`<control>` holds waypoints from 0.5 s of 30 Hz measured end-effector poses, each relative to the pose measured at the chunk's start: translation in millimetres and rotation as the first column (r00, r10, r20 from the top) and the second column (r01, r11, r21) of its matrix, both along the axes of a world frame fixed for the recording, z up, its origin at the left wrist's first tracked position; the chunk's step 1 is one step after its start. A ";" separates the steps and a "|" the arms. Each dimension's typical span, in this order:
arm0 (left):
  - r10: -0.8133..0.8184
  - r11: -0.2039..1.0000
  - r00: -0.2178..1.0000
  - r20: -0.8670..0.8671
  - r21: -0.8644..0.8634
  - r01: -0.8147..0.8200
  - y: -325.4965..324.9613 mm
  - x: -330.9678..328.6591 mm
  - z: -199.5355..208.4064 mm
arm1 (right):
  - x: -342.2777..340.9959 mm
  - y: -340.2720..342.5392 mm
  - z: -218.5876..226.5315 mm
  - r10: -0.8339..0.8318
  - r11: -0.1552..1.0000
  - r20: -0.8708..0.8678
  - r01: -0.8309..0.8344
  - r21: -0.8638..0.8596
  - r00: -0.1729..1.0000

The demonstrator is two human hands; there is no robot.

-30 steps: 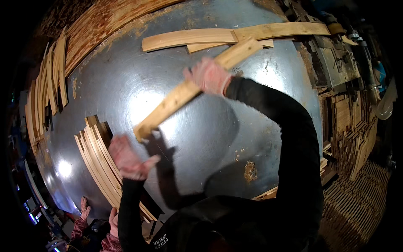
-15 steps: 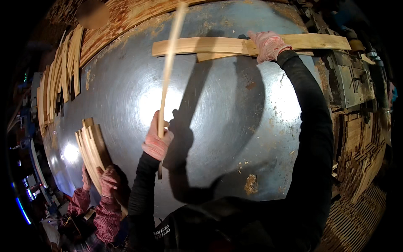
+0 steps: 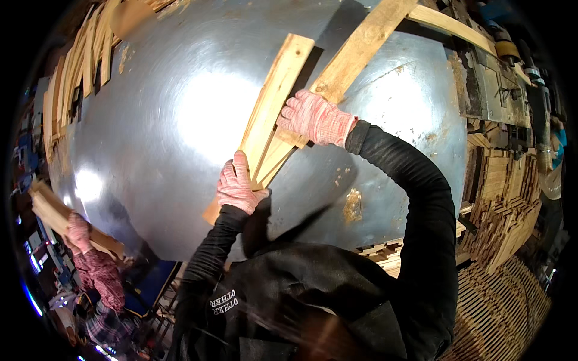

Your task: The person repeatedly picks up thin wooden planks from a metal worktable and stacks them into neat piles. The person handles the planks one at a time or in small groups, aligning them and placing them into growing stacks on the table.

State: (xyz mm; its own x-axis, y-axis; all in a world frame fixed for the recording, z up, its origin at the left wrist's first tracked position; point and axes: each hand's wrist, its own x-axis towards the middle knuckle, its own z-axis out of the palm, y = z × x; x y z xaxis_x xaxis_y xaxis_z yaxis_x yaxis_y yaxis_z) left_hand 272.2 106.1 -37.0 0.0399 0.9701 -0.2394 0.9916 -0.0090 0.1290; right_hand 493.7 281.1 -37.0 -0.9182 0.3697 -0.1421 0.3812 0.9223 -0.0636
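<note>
In a pink-and-white knitted glove, my left hand (image 3: pixel 236 185) is closed round the near ends of several wooden slats. One of them, a pale slat (image 3: pixel 278 87), points away from me across the metal table. My right hand (image 3: pixel 316 117), gloved alike, grips a longer wooden slat (image 3: pixel 364 51) that slants toward the far right. Between my hands the slats meet and overlap in a narrow V, and a short slat end (image 3: pixel 291 138) shows below my right hand. My right fingers cover part of where they cross.
The shiny metal tabletop (image 3: pixel 150 132) bears sawdust (image 3: pixel 353 204). Slats (image 3: pixel 90 54) lie at the far left. A co-worker's gloved hand (image 3: pixel 77 233) holds wooden pieces (image 3: pixel 51 207) at the left. Another slat (image 3: pixel 454 27) reaches a machine (image 3: pixel 490 93) at the right, above stacked wood (image 3: pixel 506 180).
My right hand came nearer and left, swinging its slat from crosswise to slanting. My left hand's upright slat is lowered against the others. The co-worker's wood moved left.
</note>
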 end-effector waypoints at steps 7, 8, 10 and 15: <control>0.526 0.848 0.642 0.558 -0.286 -0.446 -109.1 -89.7 -23.5 | -3.4 -48.0 26.5 0.053 0.991 -0.418 0.004 0.135 0.907; 0.628 0.756 0.276 0.728 -0.486 -0.439 -116.1 -102.7 -21.3 | 2.1 -62.7 28.8 0.153 0.977 -0.346 -0.090 0.192 0.926; 0.690 0.680 -0.173 0.702 -0.712 -0.175 -125.2 -123.4 -15.3 | 10.2 -86.9 32.5 0.210 0.962 0.308 -0.140 -0.234 0.928; 0.441 0.775 -0.822 0.361 -0.614 0.147 -119.3 -120.6 -22.1 | -27.8 -127.1 12.2 -0.576 0.496 0.284 0.604 -0.624 0.766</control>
